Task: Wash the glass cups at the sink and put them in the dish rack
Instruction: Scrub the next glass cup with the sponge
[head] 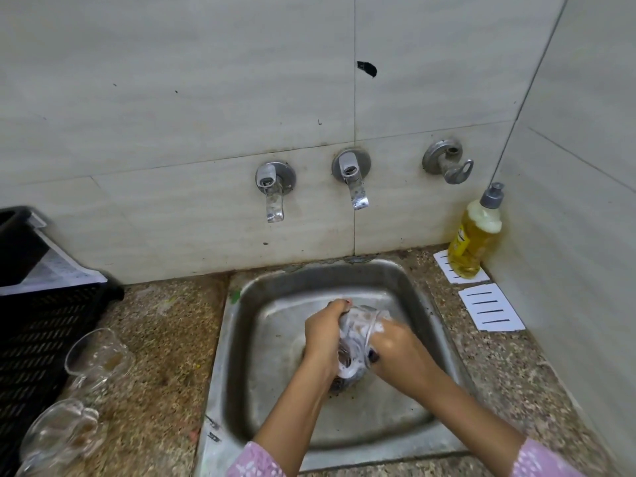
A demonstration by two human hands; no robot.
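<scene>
Soft, flat indoor light, moderately bright, leaves only faint shadows in the sink (272, 401). Small glints sit on the taps (356, 192) and the wet steel. Motion blur smears the right hand (399, 346) and the glass cup (358, 325); the left hand (321, 335) is sharper. Wide-angle bowing bends the tile joints (354, 132) and stretches 2 cups (98, 356) at the left edge.

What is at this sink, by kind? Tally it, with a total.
Clear glass cups: 3
Metal wall taps with spouts: 2
Metal wall valve: 1
Yellow soap bottle with grey cap: 1
White slotted cards: 2
Black plastic dish rack: 1
Stainless steel sink: 1
Total: 11
</scene>
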